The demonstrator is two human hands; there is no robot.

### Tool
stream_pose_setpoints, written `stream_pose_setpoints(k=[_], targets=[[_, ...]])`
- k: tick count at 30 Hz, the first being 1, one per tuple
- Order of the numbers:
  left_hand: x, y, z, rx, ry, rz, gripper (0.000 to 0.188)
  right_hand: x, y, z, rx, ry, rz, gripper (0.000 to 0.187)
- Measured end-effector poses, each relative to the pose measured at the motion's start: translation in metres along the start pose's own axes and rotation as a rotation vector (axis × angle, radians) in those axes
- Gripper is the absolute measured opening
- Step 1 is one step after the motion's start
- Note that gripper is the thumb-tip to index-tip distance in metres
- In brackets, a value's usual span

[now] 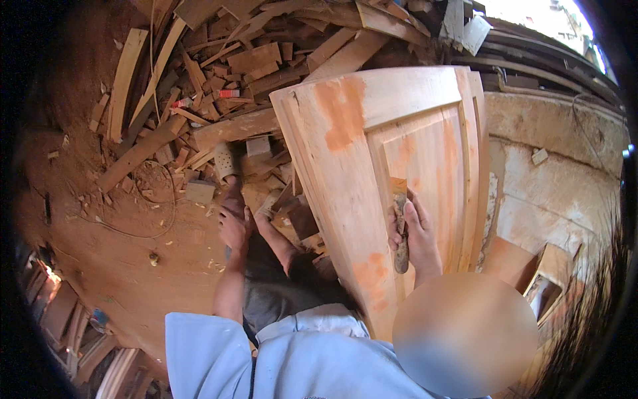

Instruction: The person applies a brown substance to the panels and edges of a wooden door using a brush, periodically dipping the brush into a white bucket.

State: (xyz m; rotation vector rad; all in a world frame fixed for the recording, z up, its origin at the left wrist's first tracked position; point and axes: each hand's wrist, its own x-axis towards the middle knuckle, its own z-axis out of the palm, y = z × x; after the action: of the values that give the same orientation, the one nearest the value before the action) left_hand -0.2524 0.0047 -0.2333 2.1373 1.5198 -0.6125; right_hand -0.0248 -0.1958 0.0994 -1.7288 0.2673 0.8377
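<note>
My right hand (419,233) is closed round the worn handle of a putty knife (400,249). The knife's blade points up toward the far side, over the recessed panel of a pale wooden door (332,199). Orange filler patches (340,110) mark the door's far left corner, its near left side and parts of its panel. Over on the left, my left hand (234,229) lies on my lower leg, its fingers stretched out and holding no tool. Whether the blade touches the wood I cannot tell.
A heap of wood offcuts (259,63) fills the far side, beyond my feet in light clogs (224,163). A thin cord (169,223) trails over the dirt floor (133,266). Long boards (531,53) lie at the far right, and more planks (100,356) at the near left.
</note>
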Motion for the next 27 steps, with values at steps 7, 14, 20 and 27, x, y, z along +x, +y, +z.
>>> stream_pose_setpoints(k=[7,14,20,27], targets=[[-0.005,-0.065,-0.010,-0.087,-0.044,0.200,0.084,-0.041,0.041,0.004,-0.184,-0.047,0.035,0.039],[0.032,-0.131,0.002,-0.383,-0.040,0.340,0.063,-0.028,0.041,0.065,-0.663,0.235,-0.364,0.051],[0.001,-0.090,-0.026,-0.304,-0.313,0.403,0.063,-0.036,0.057,0.068,-1.012,0.184,-0.039,0.062],[0.039,-0.019,-0.112,-0.376,-0.266,0.549,0.057,-0.058,0.037,0.055,-0.886,0.287,-0.020,0.040]])
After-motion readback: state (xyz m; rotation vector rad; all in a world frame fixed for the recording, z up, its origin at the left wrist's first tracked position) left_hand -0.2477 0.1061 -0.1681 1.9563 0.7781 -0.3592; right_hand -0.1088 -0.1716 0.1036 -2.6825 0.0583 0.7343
